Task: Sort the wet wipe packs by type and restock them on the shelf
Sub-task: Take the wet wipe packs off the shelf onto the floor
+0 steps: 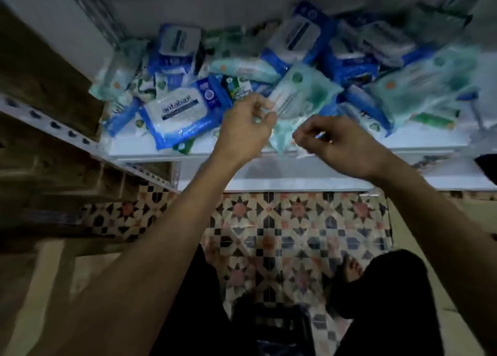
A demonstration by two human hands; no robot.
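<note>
- Left hand (246, 125) pinches the near-left corner of the pale green wipe pack (298, 100); the pack's long axis runs up and away, rightward, from that pinch.
- Right hand (337, 143), fingers curled, looks empty; the pack's near end lies just left of it, on the white shelf (150, 147).

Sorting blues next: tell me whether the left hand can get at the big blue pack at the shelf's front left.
Probably yes. The blue pack lies on top of the pile, nothing over it, right beside the left hand, though that hand seems to be pinching a green pack.
</note>
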